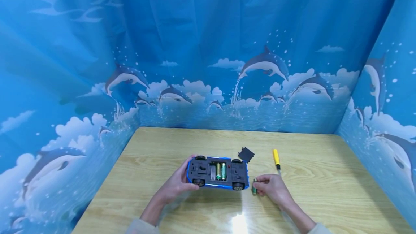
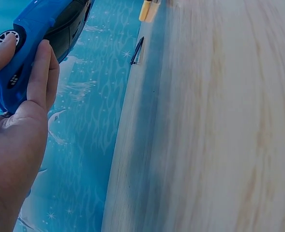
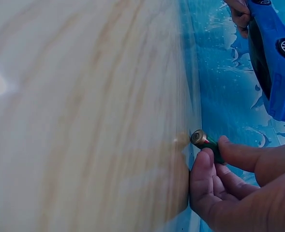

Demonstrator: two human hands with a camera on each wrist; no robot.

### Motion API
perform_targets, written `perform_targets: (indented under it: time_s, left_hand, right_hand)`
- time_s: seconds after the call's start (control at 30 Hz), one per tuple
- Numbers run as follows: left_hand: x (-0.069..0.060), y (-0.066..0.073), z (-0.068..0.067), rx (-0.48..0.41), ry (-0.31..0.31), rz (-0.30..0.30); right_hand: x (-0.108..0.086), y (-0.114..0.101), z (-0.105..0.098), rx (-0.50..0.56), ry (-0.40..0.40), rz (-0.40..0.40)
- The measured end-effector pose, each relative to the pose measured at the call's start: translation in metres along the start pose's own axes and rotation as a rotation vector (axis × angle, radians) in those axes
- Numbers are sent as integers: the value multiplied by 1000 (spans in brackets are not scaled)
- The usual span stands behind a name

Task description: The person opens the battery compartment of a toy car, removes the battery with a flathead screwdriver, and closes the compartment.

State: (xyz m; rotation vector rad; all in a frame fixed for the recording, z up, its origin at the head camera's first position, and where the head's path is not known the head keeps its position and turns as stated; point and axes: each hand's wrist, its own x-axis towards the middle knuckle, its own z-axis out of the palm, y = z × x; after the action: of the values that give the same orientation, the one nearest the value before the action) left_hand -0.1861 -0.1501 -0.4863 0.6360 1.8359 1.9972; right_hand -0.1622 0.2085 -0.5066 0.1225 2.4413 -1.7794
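Note:
Upside down above the table, a blue toy car [image 1: 208, 173] shows its black underside in the head view. My left hand [image 1: 178, 181] grips one end of it, thumb and fingers on opposite sides. The battery compartment is uncovered, and two green batteries [image 1: 221, 171] lie side by side in it. To the right of the car, my right hand [image 1: 272, 187] pinches another green battery [image 1: 254, 187] with a gold-coloured end [image 3: 198, 137] between thumb and fingers, at the table surface. In the left wrist view the car's blue side [image 2: 23, 58] is visible in the left hand.
A black battery cover [image 1: 246, 154] lies on the wooden table [image 1: 156, 147] behind the car. Right of it is a screwdriver with a yellow handle [image 1: 276, 157], its shaft pointing toward my right hand. A blue dolphin-print curtain [image 1: 208, 64] surrounds the table's back and sides.

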Motion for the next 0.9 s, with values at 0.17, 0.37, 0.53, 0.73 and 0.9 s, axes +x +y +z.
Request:
perform_targets:
  time_s: [0.17,0.37,0.53,0.73,0.9]
  left_hand:
    - [-1,-1,-1,-1,-6,10]
    - [-1,-2,-1,3,-4,6]
    - [-1,-3,-1,9,-7,2]
    - [-1,-3,-1,8,-10,-3]
    - [-1,-2,0,1,-15,1]
  right_hand:
    - [-1,0,0,1,-3,17]
    - [-1,2,1,30,-36,33]
    - [-1,4,1,43,-53,46]
    - [-1,3,2,62,-49,64]
    - [0,2,4,71,-35,68]
